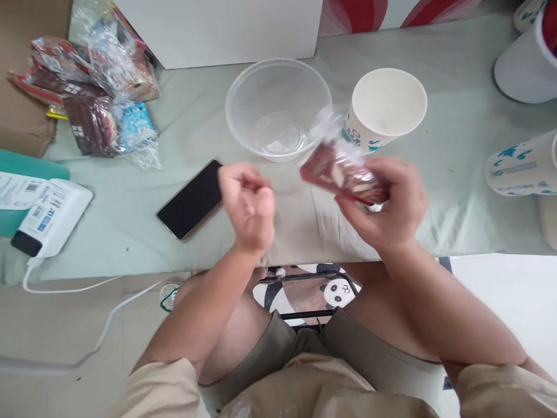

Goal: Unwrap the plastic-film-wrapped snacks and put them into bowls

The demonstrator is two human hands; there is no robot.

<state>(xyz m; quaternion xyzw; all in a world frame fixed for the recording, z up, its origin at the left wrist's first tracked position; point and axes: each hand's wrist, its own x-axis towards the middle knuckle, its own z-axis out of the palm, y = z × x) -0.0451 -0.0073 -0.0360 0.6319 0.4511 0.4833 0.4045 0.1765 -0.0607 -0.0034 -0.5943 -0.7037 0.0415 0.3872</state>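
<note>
My right hand (394,203) grips a dark red snack packet (324,168) with crinkled clear plastic at its far end. The packet is tilted in the air, a little above the cloth, and blurred by motion. Behind it stand a clear plastic bowl (243,125) and a white paper cup (387,104) with blue print. My left hand (250,203) hovers beside a black phone (189,200), its fingers curled inward and nothing visible in them. Part of the phone's right end is covered by that hand.
Several wrapped snacks (91,125) lie in a heap at the back left, by a cardboard box (26,128). A white power bank (65,215) with a cable rests at the left. More paper cups (522,165) stand at the right. A white box (226,29) lines the back.
</note>
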